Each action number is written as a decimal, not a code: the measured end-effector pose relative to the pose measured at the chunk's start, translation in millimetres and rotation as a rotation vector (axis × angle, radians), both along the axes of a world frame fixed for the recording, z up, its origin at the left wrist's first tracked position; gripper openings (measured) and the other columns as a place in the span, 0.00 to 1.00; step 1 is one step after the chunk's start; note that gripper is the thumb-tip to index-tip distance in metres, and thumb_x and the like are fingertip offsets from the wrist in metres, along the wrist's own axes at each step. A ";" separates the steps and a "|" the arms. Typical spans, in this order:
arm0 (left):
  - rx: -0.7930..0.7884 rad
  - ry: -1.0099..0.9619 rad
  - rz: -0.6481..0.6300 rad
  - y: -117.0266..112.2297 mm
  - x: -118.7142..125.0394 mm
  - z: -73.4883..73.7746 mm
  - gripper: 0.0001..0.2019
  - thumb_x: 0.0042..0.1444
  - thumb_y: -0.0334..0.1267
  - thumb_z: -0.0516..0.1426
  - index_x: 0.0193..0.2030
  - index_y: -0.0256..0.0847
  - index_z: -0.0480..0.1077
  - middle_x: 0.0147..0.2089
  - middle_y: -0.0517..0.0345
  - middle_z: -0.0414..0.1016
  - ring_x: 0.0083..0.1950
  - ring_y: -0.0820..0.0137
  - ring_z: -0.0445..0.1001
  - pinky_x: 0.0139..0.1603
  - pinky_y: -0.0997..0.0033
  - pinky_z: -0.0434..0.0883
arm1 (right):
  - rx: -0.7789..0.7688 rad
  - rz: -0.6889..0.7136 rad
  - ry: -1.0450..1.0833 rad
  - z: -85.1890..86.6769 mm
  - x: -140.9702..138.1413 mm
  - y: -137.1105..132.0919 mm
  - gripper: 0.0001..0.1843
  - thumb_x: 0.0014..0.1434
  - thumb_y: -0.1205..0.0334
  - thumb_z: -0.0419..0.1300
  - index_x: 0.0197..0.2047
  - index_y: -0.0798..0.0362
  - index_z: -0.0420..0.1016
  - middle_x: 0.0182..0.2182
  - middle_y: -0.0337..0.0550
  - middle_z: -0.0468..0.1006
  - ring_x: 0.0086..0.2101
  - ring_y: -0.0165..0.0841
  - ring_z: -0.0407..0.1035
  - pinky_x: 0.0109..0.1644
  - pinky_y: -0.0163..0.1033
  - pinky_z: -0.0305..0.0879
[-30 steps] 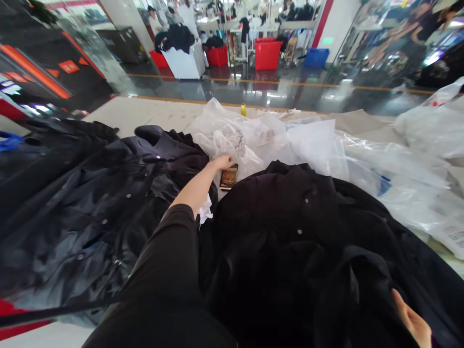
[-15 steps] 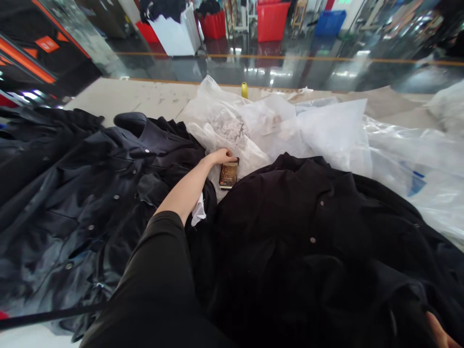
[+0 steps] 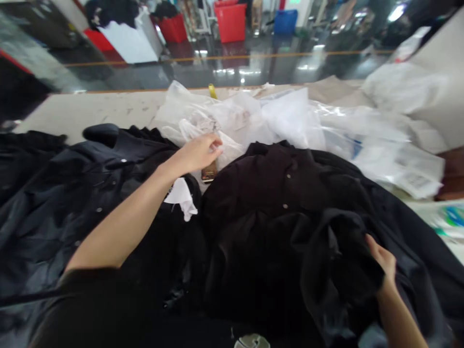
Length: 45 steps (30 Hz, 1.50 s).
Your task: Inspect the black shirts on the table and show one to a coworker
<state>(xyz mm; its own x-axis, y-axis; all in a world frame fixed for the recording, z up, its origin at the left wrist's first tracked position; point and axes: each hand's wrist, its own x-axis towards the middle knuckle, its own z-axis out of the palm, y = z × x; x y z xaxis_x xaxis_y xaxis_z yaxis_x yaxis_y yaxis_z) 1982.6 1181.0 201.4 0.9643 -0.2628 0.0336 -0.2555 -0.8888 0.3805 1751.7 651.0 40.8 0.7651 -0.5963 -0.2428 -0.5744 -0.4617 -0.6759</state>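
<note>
My left hand [image 3: 203, 149] hovers over a phone [image 3: 209, 173] with a lit screen, its thumb and loosely bent fingers apart with nothing between them. The phone lies between two heaps of dark clothing, and the hand hides its upper end. On the right, my right hand [image 3: 383, 261] grips a bunched part of a black jacket [image 3: 275, 193] with round buttons; its fingertips are partly hidden by the cloth. Beneath my left forearm is a white scrap [image 3: 182, 197], perhaps a tag or paper. Another dark jacket [image 3: 101, 179] is spread out at the left.
Crumpled clear plastic bags [image 3: 286, 116] lie along the far side of the table [image 3: 119, 108]. A yellow thread cone [image 3: 212, 91] stands behind them. Across the shiny floor are a white bin [image 3: 134, 41], a red bin [image 3: 230, 21] and a blue bin [image 3: 285, 21].
My left hand has come off the phone's upper edge and risen toward me. My right hand has come further into view from the lower right, lifting black cloth. The view has turned right.
</note>
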 end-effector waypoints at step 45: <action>-1.225 0.344 0.463 -170.4 -256.0 9.1 0.08 0.47 0.40 0.61 0.35 0.45 0.78 0.38 0.60 0.84 0.50 0.55 0.82 0.52 0.57 0.82 | 1.338 0.208 -0.384 128.5 -46.6 -3.1 0.08 0.54 0.58 0.67 0.36 0.54 0.79 0.30 0.43 0.84 0.30 0.37 0.79 0.37 0.39 0.75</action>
<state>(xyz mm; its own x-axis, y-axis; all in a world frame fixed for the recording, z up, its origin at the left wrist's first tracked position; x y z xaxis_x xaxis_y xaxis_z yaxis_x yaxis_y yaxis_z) 1726.6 1010.6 210.5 0.9622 0.1104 -0.2491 0.2404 0.0869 0.9668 1705.1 647.9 169.4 0.9569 0.0474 -0.2867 -0.2577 0.5941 -0.7620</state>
